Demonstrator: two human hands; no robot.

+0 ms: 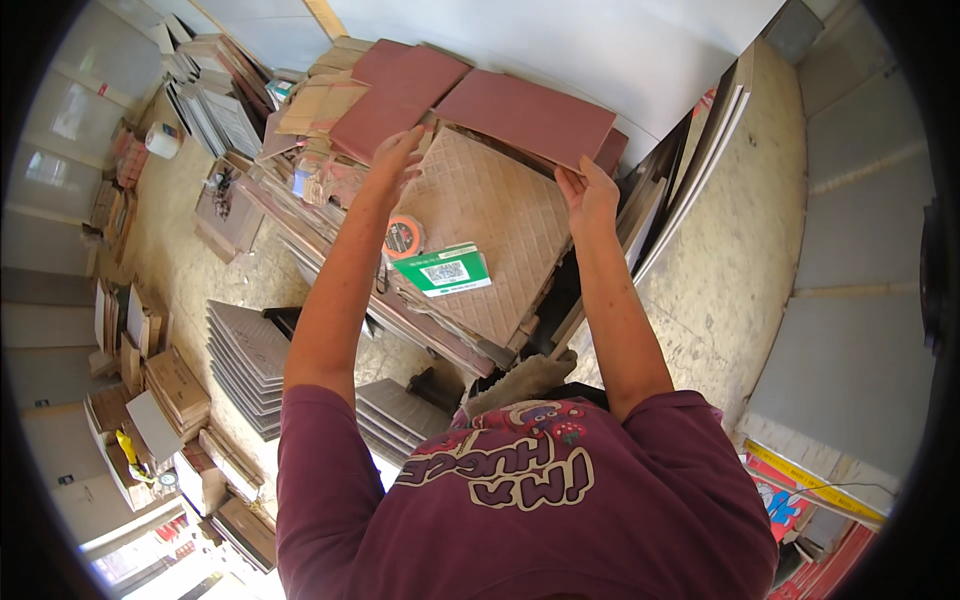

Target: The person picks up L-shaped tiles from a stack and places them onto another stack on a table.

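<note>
White wall (640, 50) behind worktop clutter. Right fingers (573, 187) pinch red-brown board (530, 112) by one corner; left fingers (408, 141) half-open, contact unclear. Lopsided grip could let it pivot, slip, chip.

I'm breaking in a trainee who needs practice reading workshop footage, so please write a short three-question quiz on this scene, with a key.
1. True or false: the green-and-white card lies to the right of the round orange item in the picture.

2. What are the fingers of the right hand holding?
A) The green-and-white card
B) A corner of a reddish-brown panel
C) The round orange item

3. Fill in the blank: of the person's two hands, the ___ one is nearer to the round orange item.

Key:
1. True.
2. B.
3. Left: the left hand is the nearer one.
</note>
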